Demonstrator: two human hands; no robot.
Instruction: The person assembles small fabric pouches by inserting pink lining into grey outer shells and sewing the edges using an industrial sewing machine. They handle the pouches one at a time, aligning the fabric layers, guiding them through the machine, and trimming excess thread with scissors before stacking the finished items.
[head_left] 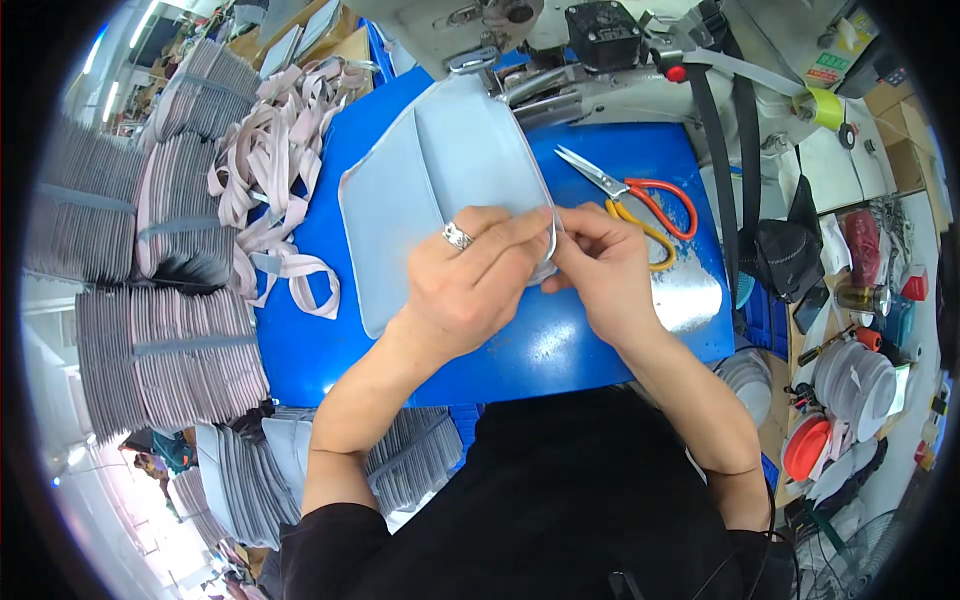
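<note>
Here I have the flat, pale grey-blue panel with rounded corners [385, 210] lying on the glossy blue surface [310, 360], its far end right at the pale metal machine [450, 35]. My left hand [468, 285], wearing a patterned silver ring [457, 235], is closed, fingertips pinching the panel's right edge. My right hand [610, 270] meets it there, thumb and forefinger nipped together on that edge! Near it lie steel scissors with red and yellow handles [612, 186]; pale pink fabric straps [285, 130] heap up at far left.
</note>
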